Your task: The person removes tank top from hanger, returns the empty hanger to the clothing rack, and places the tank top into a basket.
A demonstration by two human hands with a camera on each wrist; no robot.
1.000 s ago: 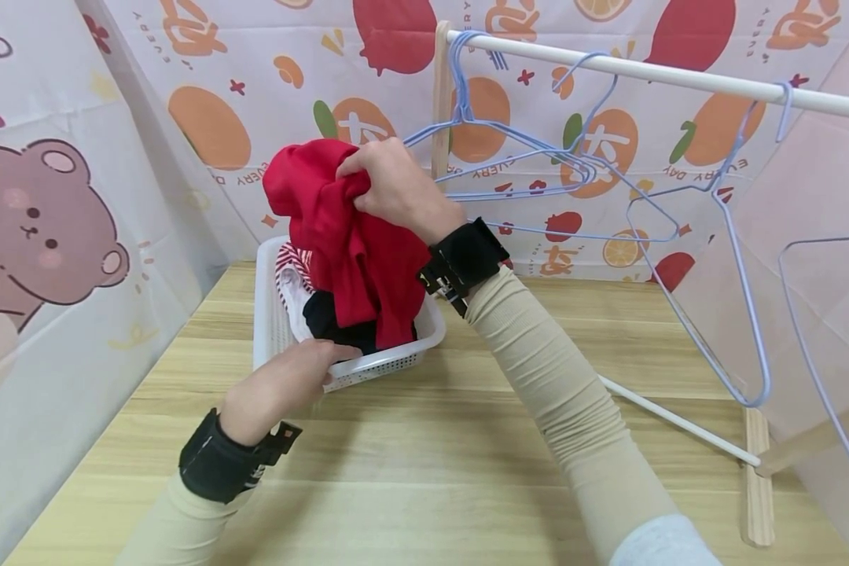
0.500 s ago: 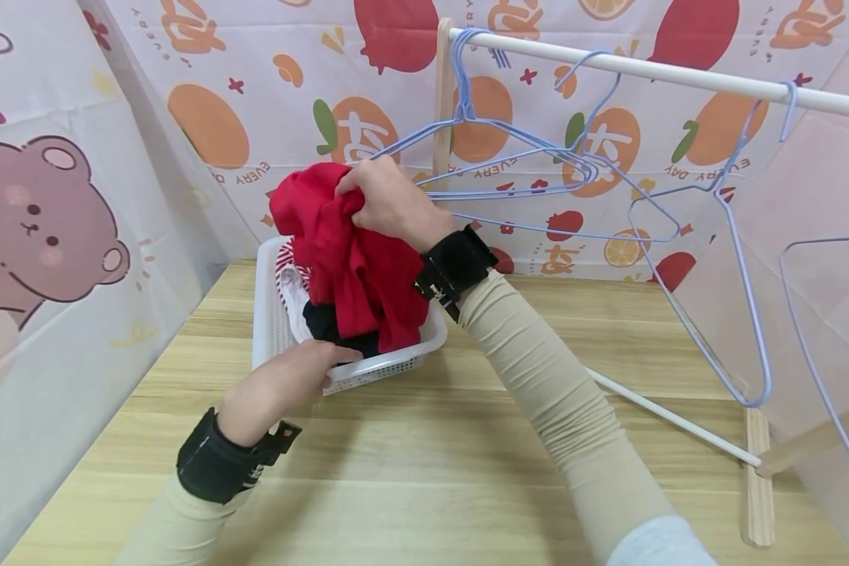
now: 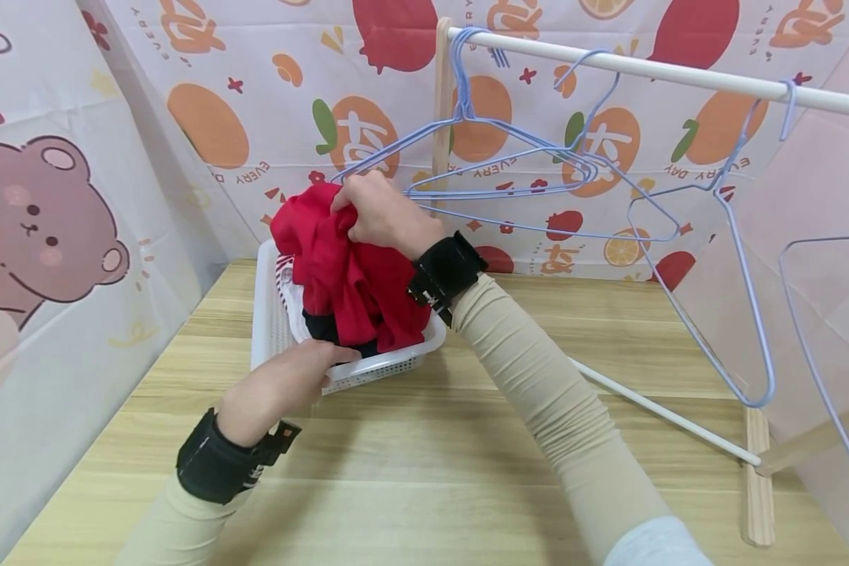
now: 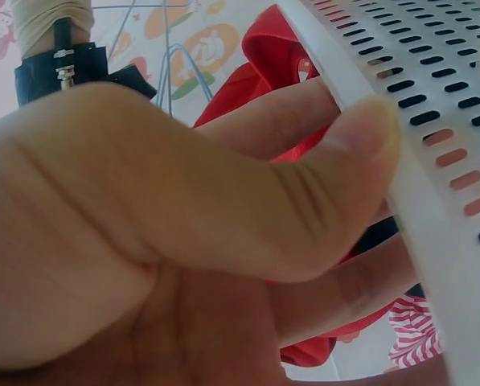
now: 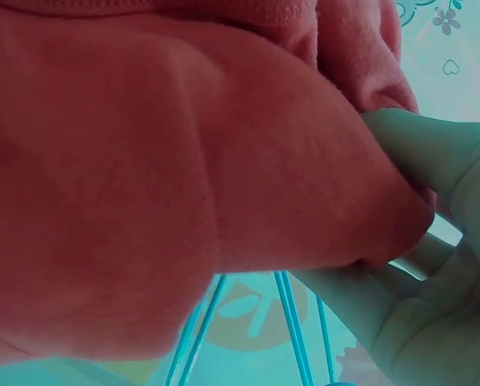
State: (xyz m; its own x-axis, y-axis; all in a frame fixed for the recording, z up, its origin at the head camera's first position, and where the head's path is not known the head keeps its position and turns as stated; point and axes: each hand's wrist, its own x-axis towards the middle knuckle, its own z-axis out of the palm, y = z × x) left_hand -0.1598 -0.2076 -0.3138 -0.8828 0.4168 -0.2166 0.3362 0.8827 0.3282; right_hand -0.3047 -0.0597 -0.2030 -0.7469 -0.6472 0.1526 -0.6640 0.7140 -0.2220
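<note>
My right hand (image 3: 389,211) pinches a red garment (image 3: 364,295), thick folds of which hang over a white perforated basket (image 3: 262,303). In the right wrist view the red cloth (image 5: 143,161) fills much of the picture, with thumb and fingers on either side of its edge. At the basket's near side, my left hand (image 3: 283,385) grips the rim. The left wrist view shows the thumb outside the rim (image 4: 423,265) and fingers inside it. Beneath the red garment lie a black cloth (image 3: 320,328), a white cloth (image 3: 294,303) and red-and-white striped cloth (image 4: 415,334), partly hidden.
Several blue wire hangers (image 3: 495,126) hang from the white rail (image 3: 651,72) of a rack, behind and right of the basket. The rack's lower bar (image 3: 665,413) and wooden foot (image 3: 757,487) stand on the wooden table (image 3: 424,472). Printed curtains enclose the back and left.
My right hand has lowered the red garment and shifted slightly left, so more of it settles into the basket. My left hand has stayed on the rim.
</note>
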